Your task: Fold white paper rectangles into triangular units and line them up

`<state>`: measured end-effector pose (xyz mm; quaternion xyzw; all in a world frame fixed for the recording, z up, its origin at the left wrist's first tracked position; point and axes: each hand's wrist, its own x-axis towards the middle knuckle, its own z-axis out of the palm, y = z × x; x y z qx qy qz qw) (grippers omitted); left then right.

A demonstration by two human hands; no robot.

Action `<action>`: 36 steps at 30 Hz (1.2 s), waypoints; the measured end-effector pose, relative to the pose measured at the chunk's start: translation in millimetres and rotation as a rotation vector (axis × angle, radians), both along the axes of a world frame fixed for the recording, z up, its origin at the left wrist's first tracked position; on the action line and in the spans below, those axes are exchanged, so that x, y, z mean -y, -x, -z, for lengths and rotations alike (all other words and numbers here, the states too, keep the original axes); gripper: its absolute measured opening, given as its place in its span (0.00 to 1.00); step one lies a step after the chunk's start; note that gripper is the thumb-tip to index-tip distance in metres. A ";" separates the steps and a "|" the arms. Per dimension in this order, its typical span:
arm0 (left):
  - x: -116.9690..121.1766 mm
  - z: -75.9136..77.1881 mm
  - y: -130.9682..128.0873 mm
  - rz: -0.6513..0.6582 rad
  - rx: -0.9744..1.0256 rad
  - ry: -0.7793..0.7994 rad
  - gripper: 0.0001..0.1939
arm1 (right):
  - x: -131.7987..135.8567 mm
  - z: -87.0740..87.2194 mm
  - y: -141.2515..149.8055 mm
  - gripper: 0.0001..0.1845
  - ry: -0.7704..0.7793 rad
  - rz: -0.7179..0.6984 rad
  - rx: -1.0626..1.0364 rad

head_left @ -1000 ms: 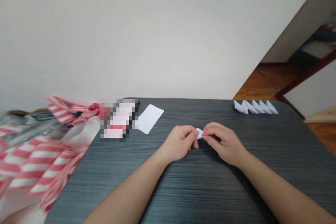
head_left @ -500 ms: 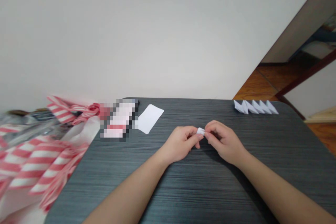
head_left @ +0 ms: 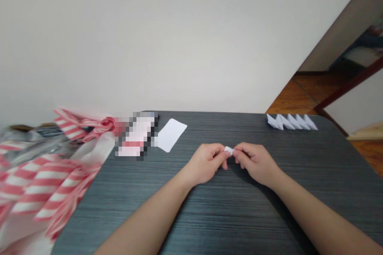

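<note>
striped cloth [head_left: 48,187], red and white, bunched and knotted, well to the left of both hands, beyond the table's left edge, with grey, glossy material [head_left: 56,145] lying among it; pixelated slab [head_left: 136,135], pale face and dark border, detail masked, at the table's far left corner, forward and left of the left hand; white paper sheet [head_left: 172,135], one, lying flat at a slant just right of the slab, nearer to the left hand; left hand [head_left: 205,163], bare, thumb and fingers pinched on the left end of the small folded paper; small folded paper [head_left: 228,150], white, between the two sets of fingertips, partly covered by them; dark table [head_left: 209,219], streaked grain, beneath both hands; right hand [head_left: 254,163], bare, thumb and fingers pinched on the paper's right end, the other fingers curled; row of folded papers [head_left: 291,122], white, pointed, set close together, forward and right of the right hand, near the table's far edge; wooden floor [head_left: 285,97], brown, farther off beyond that row
</note>
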<state>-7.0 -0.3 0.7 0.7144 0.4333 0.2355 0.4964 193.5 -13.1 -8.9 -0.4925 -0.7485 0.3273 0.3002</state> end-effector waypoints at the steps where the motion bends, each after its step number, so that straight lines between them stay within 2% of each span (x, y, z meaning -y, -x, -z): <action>1: -0.1 0.3 0.2 0.006 -0.001 -0.001 0.20 | 0.0 -0.7 0.0 0.13 -0.002 0.002 0.003; 7: -0.5 1.1 0.7 0.029 0.000 0.003 0.20 | 2.3 -2.1 1.1 0.15 0.003 0.018 0.011; 12: -0.1 3.0 0.6 0.004 0.011 0.003 0.20 | 2.5 -2.6 2.6 0.15 0.097 0.022 -0.046; 16: -0.2 5.2 0.7 -0.025 0.028 0.007 0.19 | 1.4 -2.8 0.3 0.17 0.134 -0.024 -0.097; 19: -0.6 5.8 0.7 -0.030 0.028 0.016 0.19 | 1.1 -2.3 -2.5 0.13 0.147 -0.068 -0.107; 21: -0.8 5.8 0.5 -0.027 0.028 0.020 0.18 | 1.4 -1.8 -3.3 0.11 0.150 -0.061 -0.097; 30: 0.0 7.1 -0.1 -0.027 0.032 0.016 0.18 | 2.2 -1.8 1.2 0.13 0.155 -0.035 -0.119; 36: 0.2 2.6 -0.4 -0.003 0.027 -0.025 0.17 | 2.2 -3.0 1.3 0.12 0.095 -0.064 -0.021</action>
